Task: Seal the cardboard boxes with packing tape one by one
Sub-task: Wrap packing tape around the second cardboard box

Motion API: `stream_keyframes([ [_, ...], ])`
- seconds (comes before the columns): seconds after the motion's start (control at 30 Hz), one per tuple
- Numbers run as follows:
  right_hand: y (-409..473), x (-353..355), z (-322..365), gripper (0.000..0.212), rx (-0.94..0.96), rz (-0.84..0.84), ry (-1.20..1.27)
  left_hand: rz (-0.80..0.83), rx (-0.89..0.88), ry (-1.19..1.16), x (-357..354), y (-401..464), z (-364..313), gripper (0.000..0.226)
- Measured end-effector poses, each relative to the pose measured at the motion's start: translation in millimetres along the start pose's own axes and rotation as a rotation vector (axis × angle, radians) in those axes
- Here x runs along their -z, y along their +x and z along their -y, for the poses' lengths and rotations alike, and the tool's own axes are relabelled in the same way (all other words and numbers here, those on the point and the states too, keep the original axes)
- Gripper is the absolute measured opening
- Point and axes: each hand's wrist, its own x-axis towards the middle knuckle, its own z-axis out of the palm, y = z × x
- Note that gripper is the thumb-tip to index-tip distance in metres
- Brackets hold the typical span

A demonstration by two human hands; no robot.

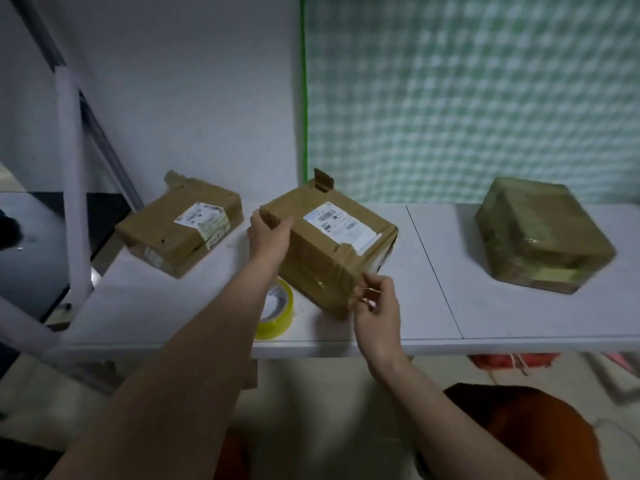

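A brown cardboard box [332, 244] with a white shipping label stands in the middle of the white table [433, 306], one small flap sticking up at its far corner. My left hand [268, 233] grips the box's upper left corner. My right hand [375, 303] pinches a strip of tape at the box's near lower corner. A roll of packing tape [277, 315] with a yellowish rim lies flat on the table just left of the box, partly hidden by my left forearm.
A second labelled box [180, 233] lies at the table's left end. A third box [543, 237], wrapped in glossy tape, sits at the right. A white pole [72, 188] rises at the left. The wall stands close behind the table.
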Motion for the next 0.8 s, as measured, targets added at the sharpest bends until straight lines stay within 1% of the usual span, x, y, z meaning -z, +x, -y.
stream_keyframes([
  [0.07, -5, 0, -4, 0.046, 0.044, 0.082, -0.024, 0.011, 0.0, 0.083, -4, -5, 0, 0.08],
  [0.1, -3, 2, -5, 0.046, 0.047, 0.075, -0.036, 0.012, -0.006, 0.13, -6, -9, 0, 0.084],
  [0.13, 2, 5, -6, 0.045, 0.024, 0.025, -0.05, 0.009, -0.015, 0.166, -8, -13, 1, 0.084],
  [0.2, 20, 15, -8, 0.037, -0.071, -0.119, -0.068, -0.006, -0.035, 0.19, -9, -24, 5, 0.076],
  [0.23, 31, 20, -8, 0.037, -0.115, -0.165, -0.073, -0.011, -0.047, 0.193, -9, -29, 8, 0.072],
  [0.27, 42, 25, -7, 0.041, -0.148, -0.172, -0.076, -0.011, -0.057, 0.197, -9, -35, 12, 0.068],
  [0.33, 62, 30, -2, 0.056, -0.202, -0.106, -0.07, -0.002, -0.063, 0.189, -7, -46, 19, 0.063],
  [0.4, 75, 31, 3, 0.069, -0.24, 0.0, -0.043, 0.027, -0.065, 0.157, -6, -56, 25, 0.059],
  [0.43, 78, 30, 5, 0.073, -0.25, 0.048, -0.022, 0.055, -0.076, 0.151, -4, -61, 28, 0.056],
  [0.5, 80, 25, 8, 0.075, -0.248, 0.09, 0.02, 0.099, -0.114, 0.144, -1, -69, 29, 0.05],
  [0.57, 76, 17, 9, 0.068, -0.216, 0.08, 0.037, 0.06, -0.153, 0.119, 4, -73, 25, 0.042],
  [0.67, 64, 2, 6, 0.042, -0.137, 0.035, -0.032, -0.069, -0.137, 0.147, 12, -72, 19, 0.042],
  [0.73, 52, -3, -1, 0.031, -0.171, -0.014, -0.046, -0.098, -0.137, 0.17, 13, -74, 18, 0.041],
  [0.8, 42, -3, -9, 0.028, -0.199, -0.068, -0.053, -0.1, -0.153, 0.168, 9, -81, 20, 0.039],
])
